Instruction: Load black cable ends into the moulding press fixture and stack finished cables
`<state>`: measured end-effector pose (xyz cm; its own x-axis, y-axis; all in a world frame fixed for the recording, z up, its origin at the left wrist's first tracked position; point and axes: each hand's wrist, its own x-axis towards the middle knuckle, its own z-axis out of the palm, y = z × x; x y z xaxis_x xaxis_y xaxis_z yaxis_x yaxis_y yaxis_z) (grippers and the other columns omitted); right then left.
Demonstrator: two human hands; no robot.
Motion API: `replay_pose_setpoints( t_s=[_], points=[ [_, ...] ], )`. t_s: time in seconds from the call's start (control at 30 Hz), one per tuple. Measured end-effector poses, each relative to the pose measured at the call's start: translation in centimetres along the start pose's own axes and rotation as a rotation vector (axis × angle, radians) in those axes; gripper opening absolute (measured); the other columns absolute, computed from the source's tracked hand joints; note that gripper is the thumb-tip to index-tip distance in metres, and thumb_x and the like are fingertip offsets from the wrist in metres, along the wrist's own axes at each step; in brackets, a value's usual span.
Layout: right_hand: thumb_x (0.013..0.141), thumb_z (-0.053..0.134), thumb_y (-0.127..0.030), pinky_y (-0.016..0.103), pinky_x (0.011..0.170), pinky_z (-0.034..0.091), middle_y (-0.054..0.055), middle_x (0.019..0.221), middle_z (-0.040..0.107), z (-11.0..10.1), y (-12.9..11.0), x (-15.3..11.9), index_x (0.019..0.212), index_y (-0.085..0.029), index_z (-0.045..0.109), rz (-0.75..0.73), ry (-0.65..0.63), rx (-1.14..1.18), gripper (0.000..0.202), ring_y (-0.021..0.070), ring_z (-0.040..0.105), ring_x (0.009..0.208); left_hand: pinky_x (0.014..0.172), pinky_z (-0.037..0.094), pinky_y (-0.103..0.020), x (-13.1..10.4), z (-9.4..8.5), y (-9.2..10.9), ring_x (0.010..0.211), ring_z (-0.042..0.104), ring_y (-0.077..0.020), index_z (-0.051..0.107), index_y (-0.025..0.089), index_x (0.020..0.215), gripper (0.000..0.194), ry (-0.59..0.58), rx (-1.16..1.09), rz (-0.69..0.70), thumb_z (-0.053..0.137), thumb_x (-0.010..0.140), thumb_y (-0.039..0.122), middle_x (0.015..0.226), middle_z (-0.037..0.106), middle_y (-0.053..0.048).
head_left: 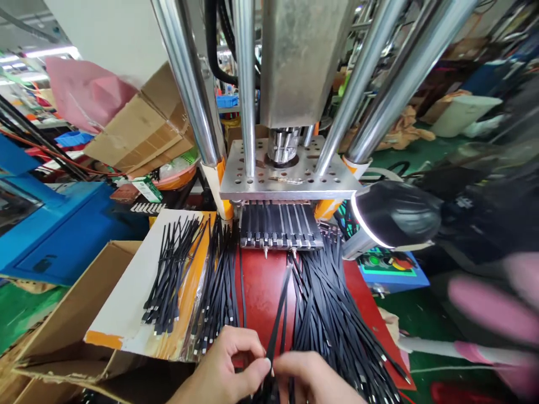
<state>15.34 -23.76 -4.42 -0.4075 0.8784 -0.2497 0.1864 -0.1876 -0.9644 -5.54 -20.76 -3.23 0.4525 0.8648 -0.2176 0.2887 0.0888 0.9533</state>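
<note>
My left hand (236,365) is closed, thumb and forefinger pinching a flat black cable (278,314) at the bottom centre. My right hand (311,376) is closed beside it, fingers curled at the same cable. The cable runs up from the fingertips over the red work surface (259,286). Beyond the hands, a metal fixture (280,224) under the press plate (290,177) holds a row of black cable ends side by side. A large heap of black cables (332,297) spreads to the right, and a smaller bunch (221,280) lies to the left.
More cables (172,269) lie on a white board (126,292) above an open cardboard box (71,348). A black lamp (396,213) and a blue control box (393,272) stand right of the press. Steel columns (185,78) rise around it. Blurred pink shapes show at far right.
</note>
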Motion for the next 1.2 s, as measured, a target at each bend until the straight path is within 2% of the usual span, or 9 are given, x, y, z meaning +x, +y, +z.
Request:
replay_pose_setpoints(
  t_s=[0.07,0.23,0.4,0.53,0.73,0.87,0.97,1.07,1.2],
  points=[
    [0.090,0.068,-0.050,0.020,0.045,0.030,-0.001,0.069,0.061,-0.3,-0.2,0.8,0.107,-0.018,0.070,0.041,0.207,0.232,0.036,0.0098,0.043,0.050,0.070,0.047,-0.026,-0.3,0.5,-0.9,0.067,0.059,-0.0150,0.064,0.020,0.066,0.022,-0.002,0.199,0.081,0.069,0.085,0.029,0.068,0.065,-0.002],
    [0.094,0.064,-0.059,0.019,0.046,0.032,-0.006,0.061,0.039,0.6,-1.0,2.9,0.077,-0.018,0.054,-0.056,0.432,0.358,0.045,0.0079,0.033,0.050,0.069,0.046,-0.025,-0.1,0.5,-1.1,0.069,0.062,-0.0154,0.068,0.021,0.074,0.009,-0.102,0.325,0.077,0.069,0.082,0.017,0.073,0.068,-0.001],
    [0.098,0.061,-0.051,0.021,0.052,0.040,-0.001,0.070,0.049,1.5,-1.3,2.7,0.074,-0.018,0.057,-0.196,0.432,0.163,0.040,0.0115,0.045,0.060,0.077,0.049,-0.025,2.3,-1.0,3.2,0.081,0.063,-0.0163,0.071,0.020,0.102,0.013,0.007,0.172,0.152,0.068,0.091,0.027,0.090,0.068,-0.003],
    [0.100,0.060,-0.041,0.021,0.056,0.040,-0.001,0.069,0.052,1.7,-0.9,2.4,0.075,-0.018,0.059,-0.264,0.456,0.048,0.034,0.0121,0.046,0.061,0.077,0.048,-0.026,4.7,-1.7,5.1,0.080,0.062,-0.0164,0.070,0.017,0.083,0.017,0.043,0.123,0.278,0.068,0.094,0.029,0.087,0.066,-0.004],
    [0.097,0.066,-0.034,0.025,0.073,0.053,0.007,0.091,0.066,1.7,-0.3,1.8,0.084,-0.021,0.074,-0.348,0.611,0.041,0.021,0.0185,0.064,0.084,0.080,0.049,-0.028,5.9,-1.9,4.7,0.083,0.066,-0.0180,0.078,0.016,0.078,0.034,-0.048,-0.047,0.235,0.067,0.097,0.042,0.087,0.070,-0.006],
    [0.093,0.072,-0.031,0.030,0.092,0.055,0.008,0.107,0.071,1.6,-0.5,1.8,0.080,-0.024,0.078,-0.410,0.507,-0.030,0.016,0.0223,0.068,0.103,0.082,0.048,-0.029,5.9,-2.1,4.7,0.085,0.063,-0.0176,0.080,0.017,0.079,0.038,-0.091,-0.017,0.264,0.067,0.095,0.049,0.091,0.065,-0.006],
    [0.094,0.071,-0.024,0.027,0.084,0.056,0.003,0.086,0.073,1.6,-0.6,2.0,0.083,-0.024,0.077,-0.433,0.430,-0.084,0.012,0.0183,0.071,0.086,0.084,0.048,-0.030,5.3,-2.2,4.7,0.087,0.063,-0.0180,0.079,0.016,0.082,0.043,-0.092,-0.016,0.269,0.061,0.098,0.052,0.092,0.063,-0.006],
    [0.095,0.069,-0.021,0.023,0.067,0.055,0.002,0.081,0.072,1.6,-0.7,2.1,0.087,-0.022,0.077,-0.431,0.474,-0.117,0.011,0.0158,0.068,0.073,0.081,0.049,-0.030,4.1,-2.0,4.5,0.085,0.061,-0.0184,0.076,0.017,0.107,0.048,0.056,-0.034,0.266,0.052,0.101,0.058,0.091,0.063,-0.006],
    [0.095,0.067,-0.017,0.023,0.066,0.056,0.003,0.082,0.073,1.7,-1.0,2.2,0.091,-0.022,0.078,-0.468,0.513,-0.188,0.013,0.0161,0.070,0.074,0.073,0.049,-0.026,2.6,-1.7,4.4,0.077,0.059,-0.0160,0.077,0.020,0.105,0.035,0.144,0.015,0.343,0.068,0.094,0.052,0.089,0.064,-0.005]
  ],
)
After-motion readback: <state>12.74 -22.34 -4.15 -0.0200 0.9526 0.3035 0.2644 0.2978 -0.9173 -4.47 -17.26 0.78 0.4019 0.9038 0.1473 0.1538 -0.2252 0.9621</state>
